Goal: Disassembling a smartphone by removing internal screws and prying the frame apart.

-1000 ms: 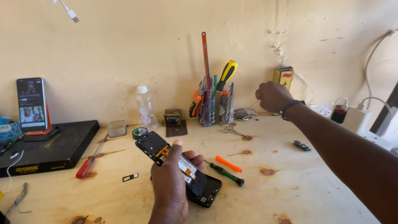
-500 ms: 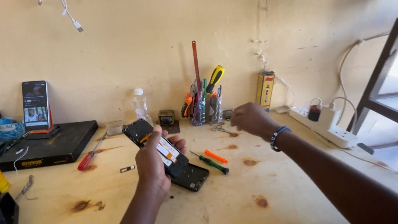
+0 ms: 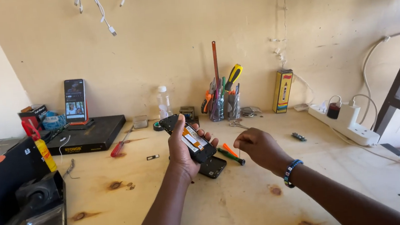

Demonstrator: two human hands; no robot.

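My left hand grips an opened black phone with its back off, so a yellow-labelled battery and orange flex show; it is held tilted above the wooden bench. A black back cover lies on the bench just under the phone. My right hand, with a blue bead bracelet at the wrist, hovers right of the phone, its fingers pinched together; I cannot tell whether something tiny sits in them. A green screwdriver and an orange one lie between the hands.
A cup of tools, a clear bottle and a yellow box stand at the wall. At left are a phone on a stand, a black case, a red screwdriver and a soldering holder. A power strip lies right.
My right hand has drawn back from the far side of the bench to just right of the phone. The left hand keeps its hold on the phone.
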